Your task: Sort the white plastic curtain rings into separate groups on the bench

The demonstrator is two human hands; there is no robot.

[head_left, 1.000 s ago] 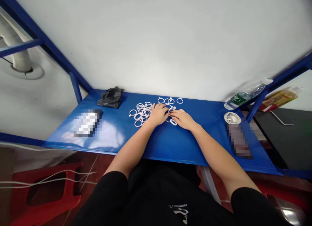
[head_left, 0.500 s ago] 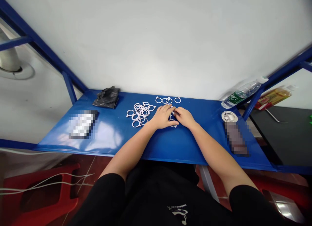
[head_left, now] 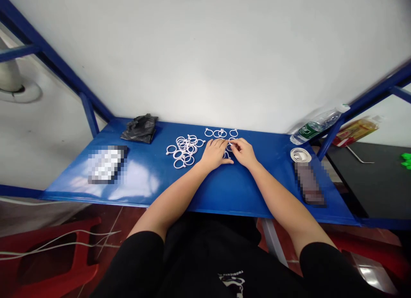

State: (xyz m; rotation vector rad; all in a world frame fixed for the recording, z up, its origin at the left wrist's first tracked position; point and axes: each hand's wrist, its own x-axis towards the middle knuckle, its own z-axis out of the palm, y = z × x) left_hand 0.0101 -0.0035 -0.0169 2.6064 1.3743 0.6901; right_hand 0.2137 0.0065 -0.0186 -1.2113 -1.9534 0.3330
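My left hand [head_left: 215,155] lies palm down on the table, fingers stretched forward and thumb held out to the right. It partly covers a white ring [head_left: 227,156]. Beside it, the fingertips of my right hand [head_left: 244,153] are pinched on another white curtain ring [head_left: 230,140], whose lower part the hands hide. Left of my hands lies a loose pile of white curtain rings [head_left: 180,153], each with a small eyelet. Beyond my fingers, several more rings [head_left: 209,132] sit in a row near the wall, two of them overlapping.
The blue table [head_left: 154,174] meets a white wall. On the left are a crumpled black bag [head_left: 140,128] and a blurred-out flat object [head_left: 108,164]. To the right lie a coiled white cable [head_left: 301,155], a blurred dark object [head_left: 309,184] and a tilted water bottle [head_left: 316,126].
The lower ring has shifted away from me, further under my left hand. My right fingers now hold a ring that shows more clearly between the hands. The view has shifted slightly.
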